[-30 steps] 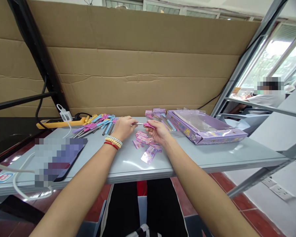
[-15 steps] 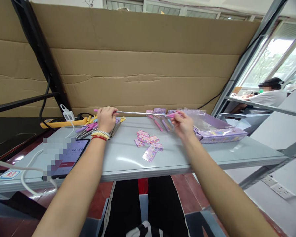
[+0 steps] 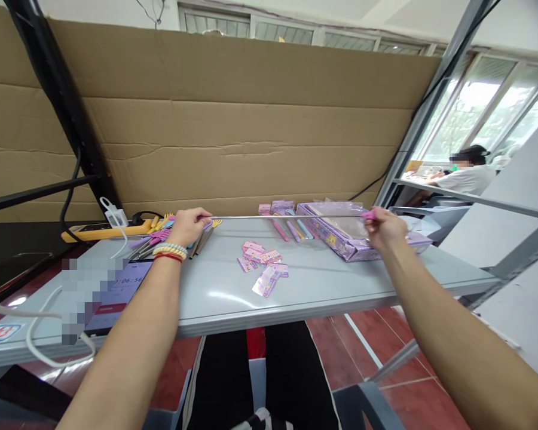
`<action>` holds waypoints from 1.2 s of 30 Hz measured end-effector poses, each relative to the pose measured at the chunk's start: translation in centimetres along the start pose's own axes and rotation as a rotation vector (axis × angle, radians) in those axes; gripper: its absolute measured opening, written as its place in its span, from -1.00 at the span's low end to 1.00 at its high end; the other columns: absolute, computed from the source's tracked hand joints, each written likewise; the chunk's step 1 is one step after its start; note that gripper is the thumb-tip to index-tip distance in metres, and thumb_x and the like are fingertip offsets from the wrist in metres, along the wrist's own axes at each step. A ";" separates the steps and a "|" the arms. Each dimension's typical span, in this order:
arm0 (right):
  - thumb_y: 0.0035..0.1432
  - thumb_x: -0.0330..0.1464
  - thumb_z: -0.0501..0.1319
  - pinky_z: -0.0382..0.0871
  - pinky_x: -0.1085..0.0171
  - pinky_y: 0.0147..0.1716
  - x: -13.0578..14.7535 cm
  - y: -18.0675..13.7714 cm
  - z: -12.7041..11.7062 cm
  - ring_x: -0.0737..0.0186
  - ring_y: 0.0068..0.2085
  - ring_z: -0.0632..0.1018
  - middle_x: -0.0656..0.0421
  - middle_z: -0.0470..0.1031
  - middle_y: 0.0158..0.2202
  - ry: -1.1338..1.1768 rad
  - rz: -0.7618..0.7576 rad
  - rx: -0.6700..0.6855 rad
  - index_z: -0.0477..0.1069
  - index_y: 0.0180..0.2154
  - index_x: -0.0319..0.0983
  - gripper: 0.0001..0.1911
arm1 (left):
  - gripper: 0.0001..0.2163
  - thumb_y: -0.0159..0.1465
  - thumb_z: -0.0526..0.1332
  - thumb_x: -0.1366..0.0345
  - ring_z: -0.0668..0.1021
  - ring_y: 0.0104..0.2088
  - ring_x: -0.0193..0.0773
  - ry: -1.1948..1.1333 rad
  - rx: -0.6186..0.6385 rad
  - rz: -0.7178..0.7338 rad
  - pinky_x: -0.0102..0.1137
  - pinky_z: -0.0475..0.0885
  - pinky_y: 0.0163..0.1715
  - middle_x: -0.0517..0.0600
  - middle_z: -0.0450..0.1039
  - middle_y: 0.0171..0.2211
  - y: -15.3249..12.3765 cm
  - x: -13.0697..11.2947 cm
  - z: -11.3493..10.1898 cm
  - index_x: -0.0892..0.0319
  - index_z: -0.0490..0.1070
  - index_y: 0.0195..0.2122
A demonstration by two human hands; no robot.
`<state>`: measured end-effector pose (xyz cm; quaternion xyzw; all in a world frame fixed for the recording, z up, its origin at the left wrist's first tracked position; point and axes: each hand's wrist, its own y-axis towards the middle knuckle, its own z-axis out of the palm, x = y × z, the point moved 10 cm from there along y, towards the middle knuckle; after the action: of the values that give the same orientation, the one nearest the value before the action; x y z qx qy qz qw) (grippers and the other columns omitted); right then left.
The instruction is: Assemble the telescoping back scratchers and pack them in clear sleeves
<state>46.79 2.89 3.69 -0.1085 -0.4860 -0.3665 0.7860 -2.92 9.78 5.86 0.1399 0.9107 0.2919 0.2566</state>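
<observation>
A telescopic back scratcher [image 3: 287, 217] with a thin metal rod is stretched level above the table between my two hands. My left hand [image 3: 187, 228] is closed around its left end. The fingers of my right hand [image 3: 387, 228] pinch its pink right end, over the purple box [image 3: 349, 251]. More back scratchers with yellow and purple claw heads [image 3: 202, 240] lie beside and behind my left hand. Small pink cards [image 3: 269, 257] are scattered on the grey table [image 3: 224, 280] below the rod. Behind them lie packaged pink, purple and blue pen-like sticks [image 3: 293, 228].
A phone [image 3: 121, 289] showing a timer lies at the left, near a white cable [image 3: 42, 325] and a charger [image 3: 116, 216]. Cardboard [image 3: 251, 119] stands along the back. Metal posts rise on both sides. A person [image 3: 468, 176] sits beyond the right post.
My right hand has moved right, away from my left hand, and the rod between them is now much longer. The camera view has shifted slightly.
</observation>
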 end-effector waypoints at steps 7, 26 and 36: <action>-0.10 -0.31 0.36 0.09 0.43 -0.78 -6.1 -12.2 17.2 0.43 -0.74 0.29 0.34 0.36 -0.69 -0.074 -0.006 0.634 0.26 -0.36 -0.19 -0.69 | -0.85 0.27 0.11 0.32 0.56 -0.28 -0.15 0.054 0.069 0.271 -0.28 0.31 -0.20 0.03 0.58 -0.33 -1.9 -11.3 4.1 0.16 0.47 -0.29; -0.18 -0.24 0.44 0.31 0.39 -0.73 -10.1 -14.4 18.9 0.36 -0.63 0.45 0.18 0.50 -0.57 -0.062 0.149 0.730 0.38 -0.43 -0.26 -0.67 | -0.79 0.28 0.11 0.26 0.55 -0.25 -0.19 0.113 0.062 0.300 -0.34 0.32 -0.34 -0.01 0.56 -0.26 -2.3 -9.4 3.6 0.04 0.52 -0.15; 0.15 -0.56 0.16 0.20 0.56 -0.76 -0.9 1.0 2.8 0.51 -0.68 0.33 0.23 0.39 -0.64 -0.041 -0.029 0.057 0.34 -0.55 -0.26 -0.76 | -0.78 0.23 0.10 0.25 0.53 -0.14 -0.11 0.193 -0.189 0.070 -0.21 0.27 -0.07 0.01 0.59 -0.19 -0.5 2.0 -4.1 0.06 0.56 -0.27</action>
<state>45.36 5.51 4.57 -0.0865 -0.5138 -0.3614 0.7732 -6.91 8.34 7.66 0.1182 0.8941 0.3972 0.1696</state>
